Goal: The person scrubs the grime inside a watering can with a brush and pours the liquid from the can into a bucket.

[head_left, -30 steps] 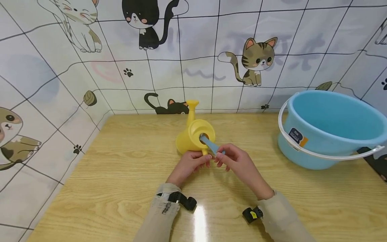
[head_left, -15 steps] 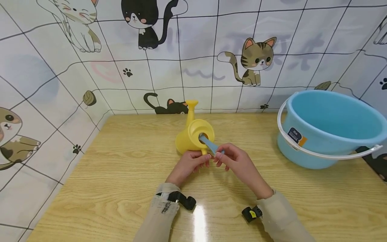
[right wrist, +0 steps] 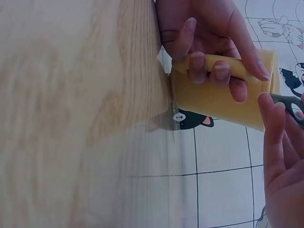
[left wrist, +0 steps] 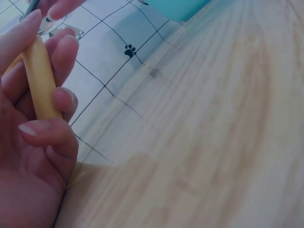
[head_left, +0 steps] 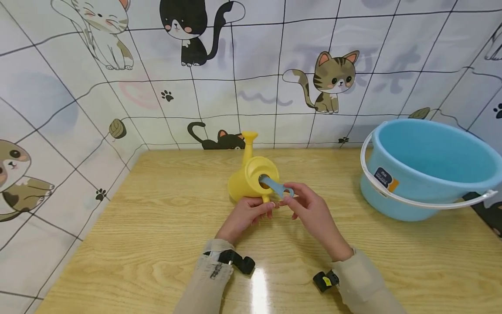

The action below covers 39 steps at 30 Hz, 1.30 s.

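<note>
A yellow watering can [head_left: 238,186] stands on the wooden table, its spout toward the wall and its round opening facing me. My left hand [head_left: 244,217] grips the can's handle [left wrist: 40,80], fingers curled round it in the left wrist view. From the opening sticks out a blue tool handle [head_left: 274,186] with a ring at its end; the tool's other end is hidden inside the can. My right hand [head_left: 311,211] pinches the ring end between thumb and fingers. In the right wrist view the ring [right wrist: 285,99] shows at those fingertips, close to the can's mouth.
A large light-blue bucket [head_left: 400,205] with a white carrying handle [head_left: 368,174] stands at the right of the table [head_left: 157,244]. A cat-printed tile-pattern sheet [head_left: 259,100] rises behind the table and along its sides.
My right fingers have shifted on the blue tool, so its ring end now shows and the handle is turned a little. My left hand and the watering can stay in place.
</note>
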Each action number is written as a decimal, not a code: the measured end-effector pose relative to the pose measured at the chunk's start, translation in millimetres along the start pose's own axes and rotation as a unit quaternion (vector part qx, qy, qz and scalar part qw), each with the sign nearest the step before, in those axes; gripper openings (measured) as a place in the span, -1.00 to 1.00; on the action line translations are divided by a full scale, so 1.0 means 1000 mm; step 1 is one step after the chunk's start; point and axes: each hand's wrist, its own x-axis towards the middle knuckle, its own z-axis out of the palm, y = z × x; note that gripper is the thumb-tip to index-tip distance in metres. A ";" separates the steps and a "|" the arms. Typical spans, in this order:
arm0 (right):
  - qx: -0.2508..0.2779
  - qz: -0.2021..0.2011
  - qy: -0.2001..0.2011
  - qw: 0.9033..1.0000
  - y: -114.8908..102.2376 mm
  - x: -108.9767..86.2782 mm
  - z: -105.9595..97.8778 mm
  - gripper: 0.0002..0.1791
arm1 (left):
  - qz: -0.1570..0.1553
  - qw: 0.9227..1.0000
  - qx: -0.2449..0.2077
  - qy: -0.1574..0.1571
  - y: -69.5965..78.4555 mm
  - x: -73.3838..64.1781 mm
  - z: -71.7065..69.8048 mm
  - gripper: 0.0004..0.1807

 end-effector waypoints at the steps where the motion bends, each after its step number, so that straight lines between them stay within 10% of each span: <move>1: 0.000 -0.001 0.003 1.000 0.000 0.000 0.000 -0.65 | 0.000 1.000 0.001 0.000 -0.004 0.002 0.000 -0.54; 18: 0.021 -0.011 0.041 0.999 -0.001 -0.003 -0.005 -0.68 | 0.003 1.000 0.007 0.004 -0.014 0.005 0.000 -0.50; 39: 0.034 -0.005 0.031 0.999 -0.004 -0.003 -0.002 -0.63 | -0.006 1.000 -0.003 0.001 0.015 -0.006 0.003 -0.55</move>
